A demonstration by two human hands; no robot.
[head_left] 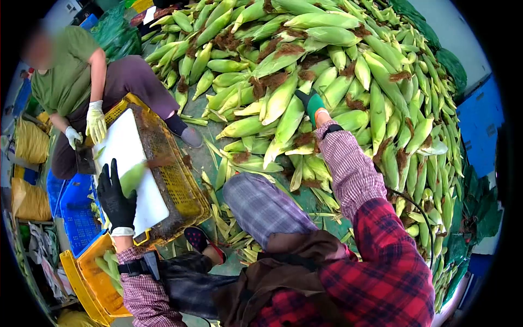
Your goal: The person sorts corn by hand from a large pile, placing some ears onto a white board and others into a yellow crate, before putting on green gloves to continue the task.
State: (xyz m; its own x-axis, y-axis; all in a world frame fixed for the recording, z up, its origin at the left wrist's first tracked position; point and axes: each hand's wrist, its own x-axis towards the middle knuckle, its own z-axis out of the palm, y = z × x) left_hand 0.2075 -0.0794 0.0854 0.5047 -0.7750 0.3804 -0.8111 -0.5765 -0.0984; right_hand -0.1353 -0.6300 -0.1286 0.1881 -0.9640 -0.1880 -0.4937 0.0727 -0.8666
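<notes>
My left hand [117,199], in a black glove, is over the near edge of a white cutting board [155,204], its fingers spread. A motion-blurred green ear of corn [132,179] with brown silk is right beside its palm and overlaps the board. My right hand [311,104], in a green and black glove, reaches into a big heap of unhusked corn [332,38]. Its fingers are closed at the upper end of a husked-in ear [289,128] that slants down toward me; the fingertips are partly hidden.
Opposite me sits a person [73,76] in white gloves, with a dark blade near the board. The board rests on a yellow crate [185,191]. Blue [76,212] and orange [92,272] crates stand at left. Loose husks [220,220] litter the floor around my legs.
</notes>
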